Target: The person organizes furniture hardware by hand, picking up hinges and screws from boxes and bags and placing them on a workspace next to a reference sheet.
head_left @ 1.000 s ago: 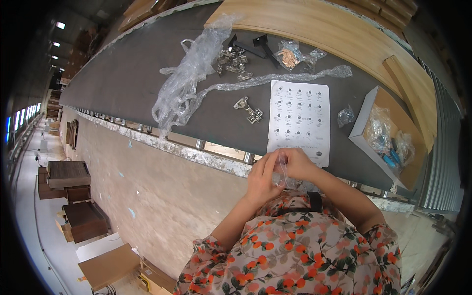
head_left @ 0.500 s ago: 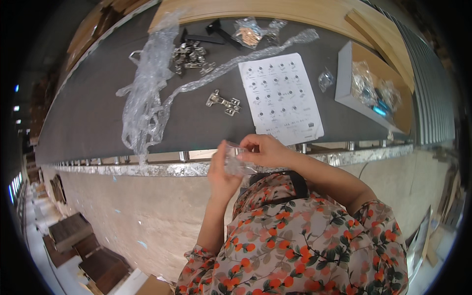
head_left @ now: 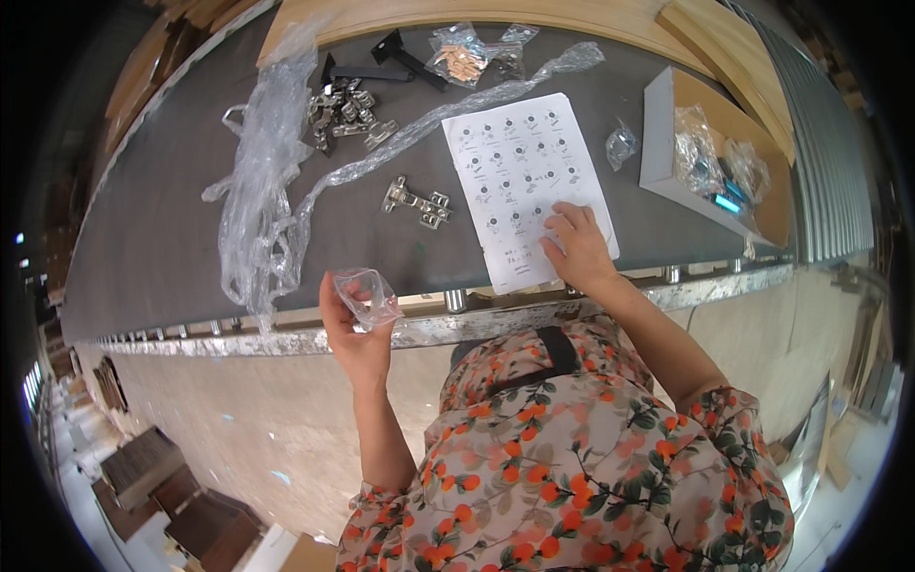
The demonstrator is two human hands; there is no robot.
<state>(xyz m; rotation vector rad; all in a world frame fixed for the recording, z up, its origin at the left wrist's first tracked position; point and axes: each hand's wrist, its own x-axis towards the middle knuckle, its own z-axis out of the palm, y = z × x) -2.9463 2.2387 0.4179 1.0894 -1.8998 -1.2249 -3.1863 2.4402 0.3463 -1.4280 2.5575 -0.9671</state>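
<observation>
The left hand (head_left: 357, 329) holds a small clear bag (head_left: 367, 294) up in front of the near edge of the worktop (head_left: 143, 248). The fingers are closed on the lower part of the bag, with the thumb on one side and the other fingers behind it. The bag looks empty or almost empty; I cannot tell if something small is inside.

The right hand (head_left: 577, 250) lies on the white sheet (head_left: 524, 181), near its lower right corner. Its fingers are spread and flat, and they grip nothing. I cannot tell whether a small part is under them.

I judge that the bag is very light, thin and soft. It has no stiffness, so it will crumple under pressure and can slide between dry fingers. A pinch at an edge or a corner should hold it well, and a gentle grip is enough. The sheet is also light and can shift on the smooth worktop, so a flat palm on it keeps it in place.

Left of the sheet a metal hinge (head_left: 416, 202) lies alone. Further away there is a pile of hinges (head_left: 343, 110), just beside a long crumpled plastic wrap (head_left: 262, 181). To the right stands an open box (head_left: 710, 157) with more small bags in it.
</observation>
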